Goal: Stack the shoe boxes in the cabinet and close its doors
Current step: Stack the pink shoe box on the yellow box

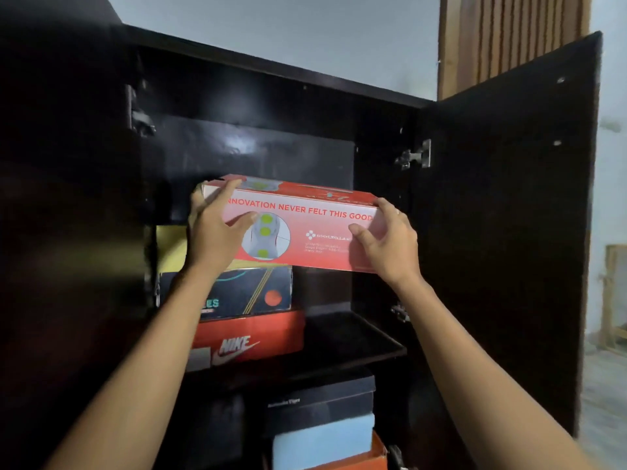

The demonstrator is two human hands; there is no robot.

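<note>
A red and white shoe box [305, 228] with red lettering is held up in the dark cabinet [258, 96], above a stack on the upper shelf. My left hand [213, 232] grips its left end and my right hand [386, 242] grips its right end. Under it sit a yellow box [171, 247], a dark blue box [234, 293] and a red Nike box [251, 337]. Whether the held box touches the stack is hidden by my left arm. Both cabinet doors stand wide open: the right door [509, 215] and the left door [61, 198].
The upper shelf [353, 340] has bare room to the right of the stack. On the shelf below stand a black box [322, 401], a light blue box [322, 442] and an orange box [369, 459]. A wooden slatted panel [502, 35] rises behind the right door.
</note>
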